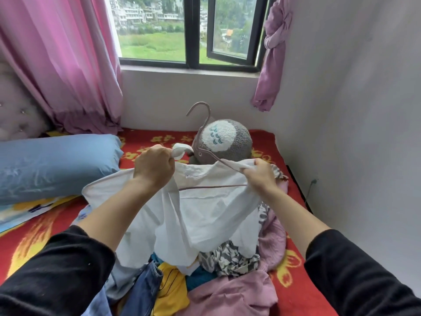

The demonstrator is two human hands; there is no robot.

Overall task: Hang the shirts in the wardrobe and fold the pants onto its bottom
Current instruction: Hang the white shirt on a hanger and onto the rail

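I'm on the hanging step. Mid-frame, my left hand [153,166] is fisted on one shoulder of the white cotton shirt [205,215], and my right hand [262,176] pinches the other over the thin mauve hanger [214,186]. Next, I judge, both shoulders need seating evenly. The wardrobe isn't in view.

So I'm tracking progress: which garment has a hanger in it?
The white shirt, gripped by the left hand and right hand with the hanger in it; the other clothes lie heaped on the bed.
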